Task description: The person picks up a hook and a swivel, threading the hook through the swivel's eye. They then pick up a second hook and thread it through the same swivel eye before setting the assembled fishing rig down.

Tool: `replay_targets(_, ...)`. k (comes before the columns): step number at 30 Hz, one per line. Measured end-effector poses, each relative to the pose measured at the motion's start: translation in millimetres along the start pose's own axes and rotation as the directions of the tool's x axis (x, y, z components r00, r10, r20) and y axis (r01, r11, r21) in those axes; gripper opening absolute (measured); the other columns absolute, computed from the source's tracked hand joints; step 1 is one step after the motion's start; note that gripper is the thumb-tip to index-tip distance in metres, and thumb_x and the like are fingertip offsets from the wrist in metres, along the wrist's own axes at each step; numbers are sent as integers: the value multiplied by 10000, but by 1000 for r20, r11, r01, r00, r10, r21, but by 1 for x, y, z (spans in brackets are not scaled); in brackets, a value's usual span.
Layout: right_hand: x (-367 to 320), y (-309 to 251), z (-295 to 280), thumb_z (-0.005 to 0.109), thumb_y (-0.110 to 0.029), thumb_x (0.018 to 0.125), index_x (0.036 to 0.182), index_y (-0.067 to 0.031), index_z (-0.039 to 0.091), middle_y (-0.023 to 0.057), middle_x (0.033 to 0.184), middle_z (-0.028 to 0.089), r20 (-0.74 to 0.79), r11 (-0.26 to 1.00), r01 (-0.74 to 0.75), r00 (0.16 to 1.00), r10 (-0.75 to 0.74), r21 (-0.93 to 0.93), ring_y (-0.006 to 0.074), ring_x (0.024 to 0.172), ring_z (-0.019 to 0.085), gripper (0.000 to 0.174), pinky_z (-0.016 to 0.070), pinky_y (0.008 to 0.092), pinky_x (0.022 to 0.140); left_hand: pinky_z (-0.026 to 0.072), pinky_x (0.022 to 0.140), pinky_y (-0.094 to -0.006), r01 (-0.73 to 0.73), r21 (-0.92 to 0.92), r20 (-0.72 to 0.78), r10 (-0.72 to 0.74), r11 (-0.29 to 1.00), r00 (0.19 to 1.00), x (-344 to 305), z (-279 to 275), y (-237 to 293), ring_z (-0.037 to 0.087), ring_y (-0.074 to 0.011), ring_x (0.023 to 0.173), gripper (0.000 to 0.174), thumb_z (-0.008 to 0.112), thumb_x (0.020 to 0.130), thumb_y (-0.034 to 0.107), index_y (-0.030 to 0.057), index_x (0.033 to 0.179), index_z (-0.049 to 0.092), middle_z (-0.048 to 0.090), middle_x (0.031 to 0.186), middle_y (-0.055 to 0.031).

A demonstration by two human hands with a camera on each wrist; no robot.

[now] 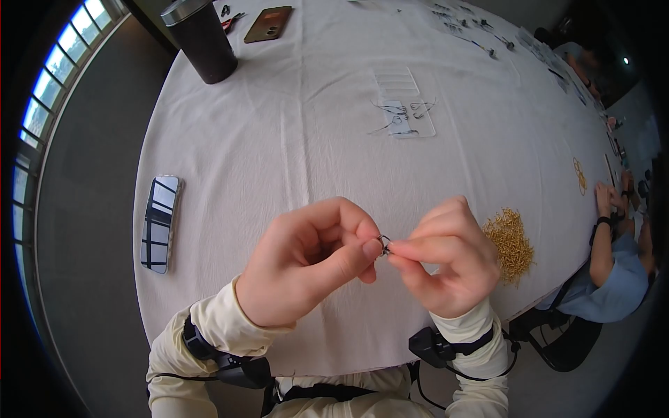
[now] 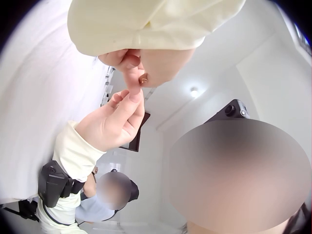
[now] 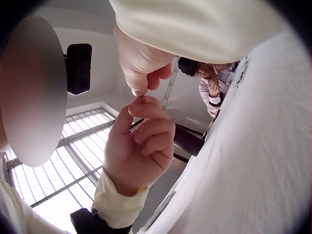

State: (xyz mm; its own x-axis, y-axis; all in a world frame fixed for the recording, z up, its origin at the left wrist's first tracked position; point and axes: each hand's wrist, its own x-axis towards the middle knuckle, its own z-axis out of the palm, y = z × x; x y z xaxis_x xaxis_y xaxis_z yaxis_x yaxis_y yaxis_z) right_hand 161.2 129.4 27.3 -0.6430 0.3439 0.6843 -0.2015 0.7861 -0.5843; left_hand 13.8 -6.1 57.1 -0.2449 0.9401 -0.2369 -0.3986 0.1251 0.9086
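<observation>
In the head view, my left hand (image 1: 303, 265) pinches a small dark curved metal piece (image 1: 384, 239), which looks like a fish hook, between thumb and index finger. My right hand (image 1: 449, 261) meets it from the other side, thumb and index fingertip pinching the piece's near end. Fingertips cover most of it. The right wrist view shows a glint of the metal (image 3: 142, 99) where the two hands meet, above the palm side of the left hand (image 3: 139, 146). Just beyond the right hand lies a heap of small gold-coloured metal pieces (image 1: 510, 245).
A clear plastic box (image 1: 433, 125) with several dark hooks stands open ahead. One phone (image 1: 160, 223) lies at left, another (image 1: 268, 24) at the back beside a dark tumbler (image 1: 202, 45). Farther right are loose small parts (image 1: 481, 49) and another person's hands (image 1: 606, 198).
</observation>
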Motion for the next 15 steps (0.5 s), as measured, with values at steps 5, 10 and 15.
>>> replay_targets(5,0,0,-6,775,17,713,897,-83,717,11,783,642,24,996,12,1000,-15,94,143,667,588,218,412,271,636,468,671,-205,51,-21,49,-50,998,998,1,-6,-1,589,-67,730,122,620,944,129,11,961,594,611,817,-1)
replay_targets(10,1,1,-1,749,16,758,939,-47,710,76,878,640,68,939,-208,978,197,273,157,733,611,196,483,273,667,425,606,-201,184,-82,147,-171,979,974,2,-9,-5,555,-64,664,106,610,924,134,33,948,590,590,785,-3)
replay_targets(15,-3,8,1,750,28,774,941,-56,710,76,930,620,222,790,-317,947,232,525,151,809,609,192,492,274,702,324,561,-168,256,-146,301,-203,956,932,3,-14,-13,468,-8,654,183,617,961,235,52,964,625,603,775,29)
